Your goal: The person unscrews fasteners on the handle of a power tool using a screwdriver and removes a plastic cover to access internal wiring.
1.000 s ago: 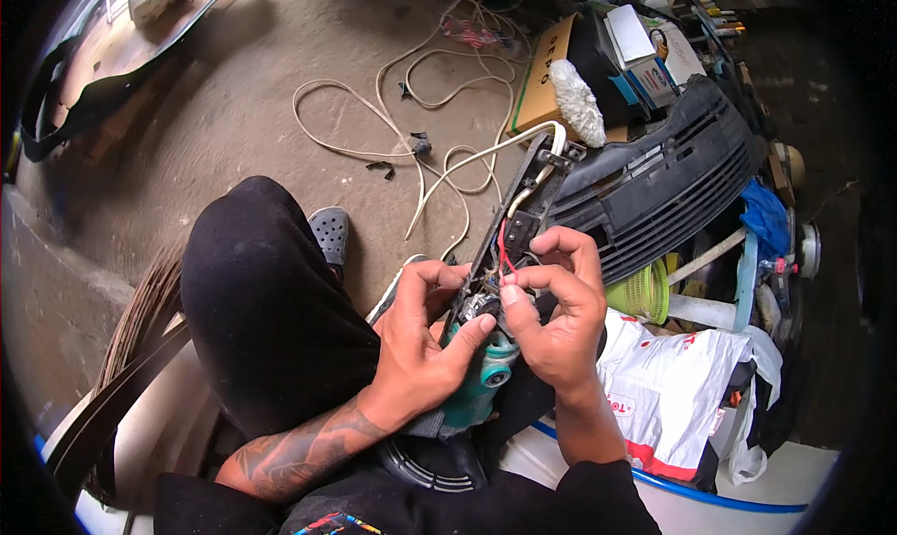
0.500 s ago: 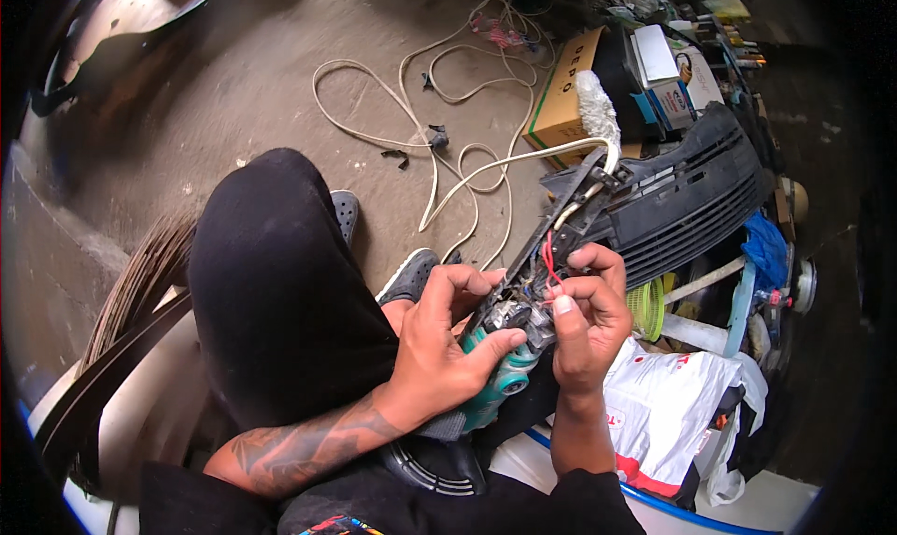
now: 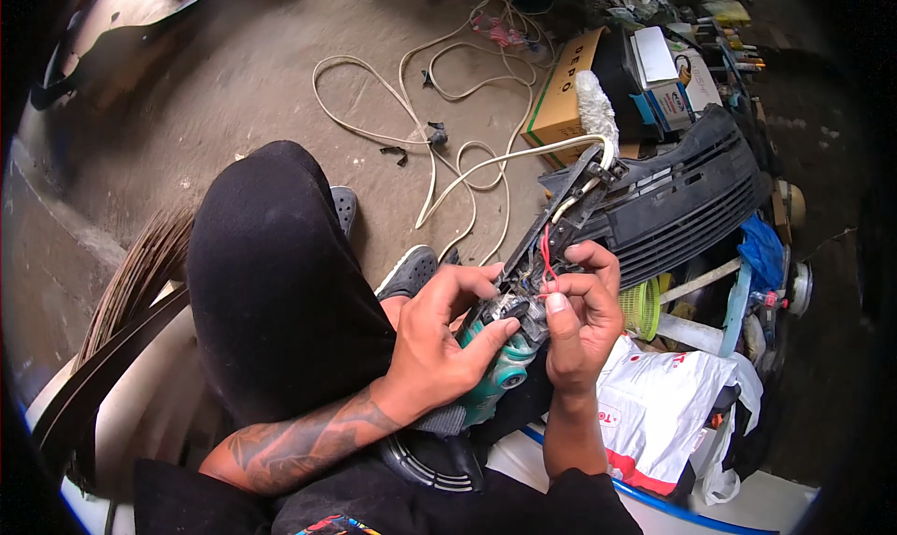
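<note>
A teal power tool (image 3: 493,385) rests across my lap, its black handle housing (image 3: 563,200) opened so that the wiring inside shows. My left hand (image 3: 437,339) is closed around the tool body, thumb on the near side and fingers over the far edge. Pinched between the thumb and forefinger of my right hand (image 3: 584,329) is a thin red wire (image 3: 546,248), which loops up out of the handle. A thick white power cord (image 3: 563,152) enters the handle's far end. Small parts between my hands are too crowded to make out.
The cord runs in loose loops over the concrete floor (image 3: 280,77). At right lie a black slatted grille (image 3: 696,194), a cardboard box (image 3: 562,91), a light-green basket (image 3: 645,311) and a white plastic bag (image 3: 659,404). Brown strips (image 3: 140,273) lean at left, beside my knee.
Both hands keep their hold. My right hand, with the red wire, has shifted very slightly left, and the tool has moved a little with it.
</note>
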Tool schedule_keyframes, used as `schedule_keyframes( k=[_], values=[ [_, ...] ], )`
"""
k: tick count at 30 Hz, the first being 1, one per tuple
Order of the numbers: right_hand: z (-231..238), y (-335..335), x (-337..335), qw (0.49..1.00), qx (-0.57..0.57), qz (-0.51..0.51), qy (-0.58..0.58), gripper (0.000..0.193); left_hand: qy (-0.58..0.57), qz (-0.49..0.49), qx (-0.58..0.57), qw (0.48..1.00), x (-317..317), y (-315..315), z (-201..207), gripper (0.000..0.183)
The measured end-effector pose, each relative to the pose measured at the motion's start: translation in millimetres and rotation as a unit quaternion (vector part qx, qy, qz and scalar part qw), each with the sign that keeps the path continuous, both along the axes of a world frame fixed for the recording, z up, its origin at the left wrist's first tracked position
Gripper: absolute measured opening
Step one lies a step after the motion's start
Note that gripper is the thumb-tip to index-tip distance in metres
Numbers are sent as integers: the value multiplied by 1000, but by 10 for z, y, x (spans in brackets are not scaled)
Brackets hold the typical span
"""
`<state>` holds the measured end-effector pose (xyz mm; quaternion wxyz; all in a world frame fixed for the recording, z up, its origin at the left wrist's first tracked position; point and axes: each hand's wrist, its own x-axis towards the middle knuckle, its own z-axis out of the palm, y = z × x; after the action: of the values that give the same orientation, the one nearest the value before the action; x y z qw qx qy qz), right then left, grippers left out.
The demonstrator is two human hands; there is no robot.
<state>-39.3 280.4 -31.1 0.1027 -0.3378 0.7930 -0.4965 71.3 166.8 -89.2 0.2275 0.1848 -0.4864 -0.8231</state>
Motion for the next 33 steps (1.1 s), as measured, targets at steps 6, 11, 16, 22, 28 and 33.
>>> schedule_keyframes(
  k=[6, 11, 16, 22, 28, 33],
  values=[
    [-25, -28, 176, 994, -88, -12, -59, 41, 5, -10, 22, 1000, 26, -7, -30, 47],
    [-127, 279, 272, 1000, -25, 7, -4, 56, 30, -49, 57, 997, 84, -30, -128, 35],
    [-2, 209, 394, 988, 62, -85, 115, 33, 35, -37, 94, 994, 51, -34, -89, 50],
    [79, 200, 342, 976, 80, -80, 185, 29, -5, -123, 125, 984, 45, -58, -101, 43],
    [110, 209, 262, 973, 106, -57, 199, 30, 45, -108, 156, 981, -11, 34, -183, 46],
    [110, 202, 189, 972, 109, -19, 209, 30, 50, -139, 213, 966, 24, 58, -213, 52]
  ],
)
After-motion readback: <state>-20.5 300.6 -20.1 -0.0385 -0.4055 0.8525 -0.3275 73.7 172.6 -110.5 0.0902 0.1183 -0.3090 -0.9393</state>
